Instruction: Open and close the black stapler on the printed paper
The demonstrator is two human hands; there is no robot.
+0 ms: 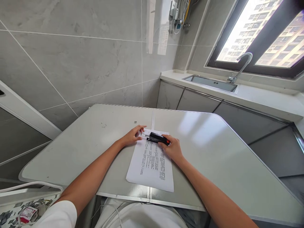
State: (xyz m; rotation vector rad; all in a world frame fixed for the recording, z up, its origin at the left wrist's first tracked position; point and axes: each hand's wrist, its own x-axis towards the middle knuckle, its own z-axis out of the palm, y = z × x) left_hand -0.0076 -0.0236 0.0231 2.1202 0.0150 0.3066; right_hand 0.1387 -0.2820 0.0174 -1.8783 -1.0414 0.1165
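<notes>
A printed sheet of paper [152, 164] lies on the light grey table [213, 148] in front of me. A black stapler with a red end [158, 138] sits across the sheet's top edge. My right hand [173, 147] rests on the stapler's right end, fingers curled over it. My left hand [133, 135] is at the sheet's top left corner, fingertips pinched at the paper edge beside the stapler's mouth.
A grey tiled wall [78, 60] stands behind the table. A counter with a sink [211, 83] and tap [242, 65] runs along the right under a window. A white bin with cables and packets [26, 209] is at the lower left.
</notes>
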